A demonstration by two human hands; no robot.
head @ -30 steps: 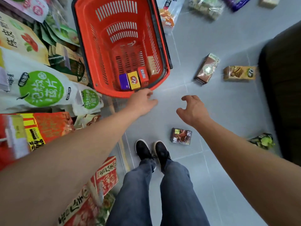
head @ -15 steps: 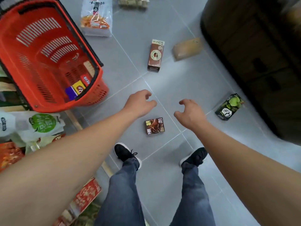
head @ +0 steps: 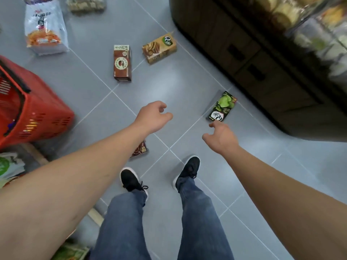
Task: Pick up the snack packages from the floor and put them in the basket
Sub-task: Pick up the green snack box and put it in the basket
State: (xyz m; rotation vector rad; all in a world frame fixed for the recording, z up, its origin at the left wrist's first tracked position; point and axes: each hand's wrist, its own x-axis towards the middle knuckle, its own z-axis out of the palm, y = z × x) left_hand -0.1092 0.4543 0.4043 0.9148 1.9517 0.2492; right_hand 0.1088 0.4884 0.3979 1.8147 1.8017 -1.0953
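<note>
Green-and-black snack box point(head: 222, 106) flat on grey floor tiles point(head: 169, 85), just past right hand point(head: 221, 136) fingers, loosely curled, empty. Left hand point(head: 152, 117) fingers relaxed, empty. Red plastic basket point(head: 47, 113) far left.

A grey tiled floor point(head: 169, 87) crossed by pale grout lines fills the scene. A dark cabinet point(head: 253, 59) with drawer fronts stands at right, blurred packaged goods point(head: 300, 21) stacked on the shelving above it. Below, two black sneakers point(head: 131, 180) with white soles and blue jeans point(head: 197, 222) mark where a person stands.
</note>
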